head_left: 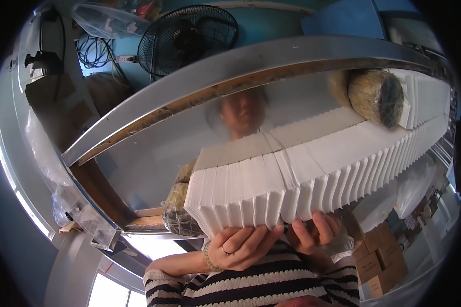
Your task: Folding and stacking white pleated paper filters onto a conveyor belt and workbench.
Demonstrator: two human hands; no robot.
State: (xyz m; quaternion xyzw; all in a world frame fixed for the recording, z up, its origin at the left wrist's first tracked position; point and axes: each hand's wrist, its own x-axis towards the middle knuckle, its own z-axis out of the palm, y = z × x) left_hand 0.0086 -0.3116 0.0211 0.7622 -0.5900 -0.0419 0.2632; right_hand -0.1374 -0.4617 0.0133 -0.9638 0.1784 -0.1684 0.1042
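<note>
Item: long row of white, thin, folded paper sheets [235, 179], packed on edge in tight bundles. Location: from lower centre of the frame to the right side, over a shiny grey reflective panel [153, 153]. At its ends: a tan cylinder wrapped in clear film [376, 97], upper right, and a tan lump wrapped in clear film [179, 210], left of lower centre

Handling (judged): single sheets light, a whole block fairly heavy; soft and bendy, corners easily creased; smooth faces likely to slide on one another, so a loosely held bundle may fan out or slump

Where to hold: a full bundle squeezed across its two outer faces, close to the lower edge, where the gaps between bundles show

Left hand [246, 248]: lower centre, forearm entering from lower left, fingers bent and side by side, tips at the row's lower edge; silver ring [226, 251], pale beaded bracelet [208, 258]

Right hand [317, 238]: just right of it, fingers pointing up the frame, tips at the same edge

Grip: both hands at the paper; whether either pinches a bundle or merely steadies the edge, cannot tell
</note>
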